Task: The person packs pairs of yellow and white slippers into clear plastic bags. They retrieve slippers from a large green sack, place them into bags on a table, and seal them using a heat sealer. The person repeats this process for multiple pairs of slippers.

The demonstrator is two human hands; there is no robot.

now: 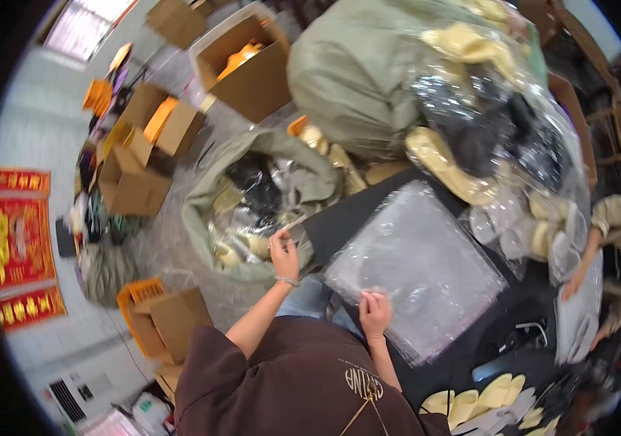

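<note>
My left hand [283,256] is over the near edge of a green woven sack [198,211], its fingers loosely bent and apart with nothing visible in them. Inside the sack lie black and pale yellow slippers [252,185] in clear plastic. My right hand [375,314] pinches the near left edge of a clear plastic bag [419,269] on a flat stack. This stack lies on a black-covered table [325,225]. Whether just one bag is between the fingers is hard to see.
Bagged yellow and black slippers [470,123] are heaped at the far right before a large green sack [354,73]. Loose yellow slippers [496,392] and a phone [496,369] lie near right. Cardboard boxes [252,87] stand left. A person [619,247] works at right.
</note>
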